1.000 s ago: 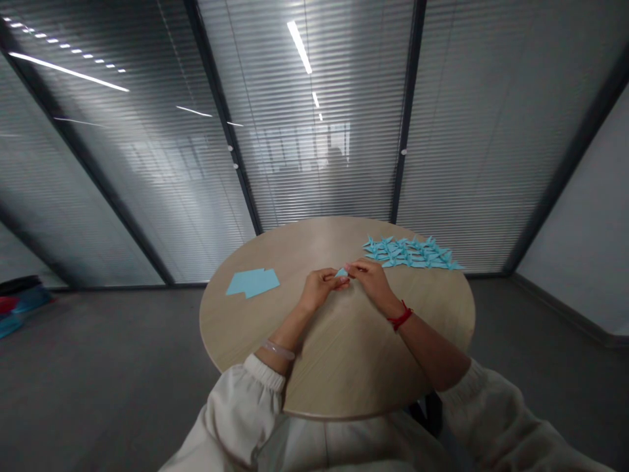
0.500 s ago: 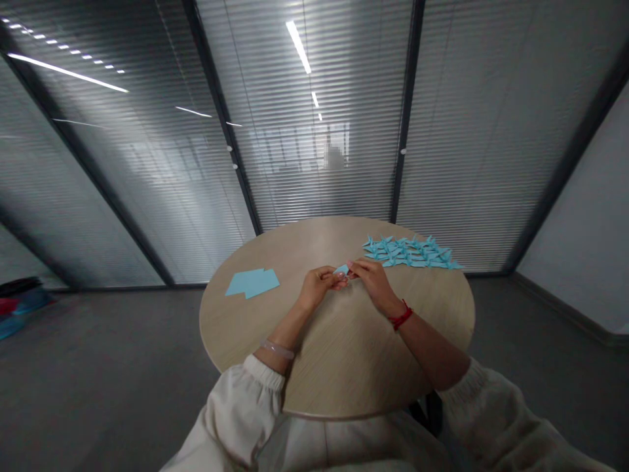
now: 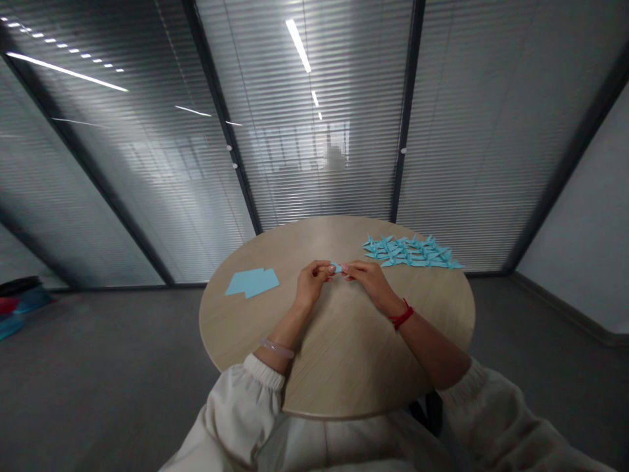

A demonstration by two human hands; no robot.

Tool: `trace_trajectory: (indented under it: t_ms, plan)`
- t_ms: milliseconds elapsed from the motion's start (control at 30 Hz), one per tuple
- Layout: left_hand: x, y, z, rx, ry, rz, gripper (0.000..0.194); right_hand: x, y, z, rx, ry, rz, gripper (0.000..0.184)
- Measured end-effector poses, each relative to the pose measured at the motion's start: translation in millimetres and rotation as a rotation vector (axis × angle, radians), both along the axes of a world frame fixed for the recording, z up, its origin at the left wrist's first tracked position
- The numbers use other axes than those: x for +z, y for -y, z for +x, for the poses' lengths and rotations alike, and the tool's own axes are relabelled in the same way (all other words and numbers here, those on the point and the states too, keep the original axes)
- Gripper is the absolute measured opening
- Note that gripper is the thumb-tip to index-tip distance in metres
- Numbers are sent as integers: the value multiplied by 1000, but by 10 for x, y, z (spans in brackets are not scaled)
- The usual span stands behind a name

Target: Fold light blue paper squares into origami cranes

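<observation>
A small folded piece of blue paper (image 3: 337, 267) is pinched between my two hands above the middle of the table. My left hand (image 3: 312, 280) grips its left side with thumb and fingers closed. On the other side, my right hand (image 3: 367, 279) has its thumb and fingertips closed on the paper's right edge. Most of the paper is covered by my fingers, so its exact folded shape is hard to make out. Flat blue paper sheets (image 3: 253, 282) lie overlapping to the left. Folded blue paper cranes (image 3: 410, 252) sit in rows at the back right.
The round wooden table (image 3: 344, 367) reaches close to my body. Behind it stands a glass partition with blinds (image 3: 324, 190). Blue and red items beside a dark-rimmed bin (image 3: 24, 295) are on the floor far left.
My left hand has shifted slightly left and up, and its fingers are re-set on the paper. My right fingertips have moved a little left. The sheets and cranes stay put.
</observation>
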State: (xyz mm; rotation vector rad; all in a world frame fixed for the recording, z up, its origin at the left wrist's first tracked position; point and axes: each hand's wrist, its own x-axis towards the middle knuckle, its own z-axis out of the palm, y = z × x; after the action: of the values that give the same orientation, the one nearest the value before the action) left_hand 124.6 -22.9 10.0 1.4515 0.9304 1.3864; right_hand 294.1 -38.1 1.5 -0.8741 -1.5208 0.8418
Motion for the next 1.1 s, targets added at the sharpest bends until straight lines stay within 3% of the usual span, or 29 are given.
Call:
trace_trajectory:
  t_ms: [767, 1000, 1100]
  plan:
    - [-16, 60, 51, -187, 79, -68, 49, 27, 37, 12, 28, -57, -86, 29]
    - [93, 171, 69, -130, 71, -109, 50, 53, 56, -12, 83, 104, 8, 34]
    - [130, 190, 48, -100, 6, -120, 41, 38, 57, -26, 102, 169, 86, 33]
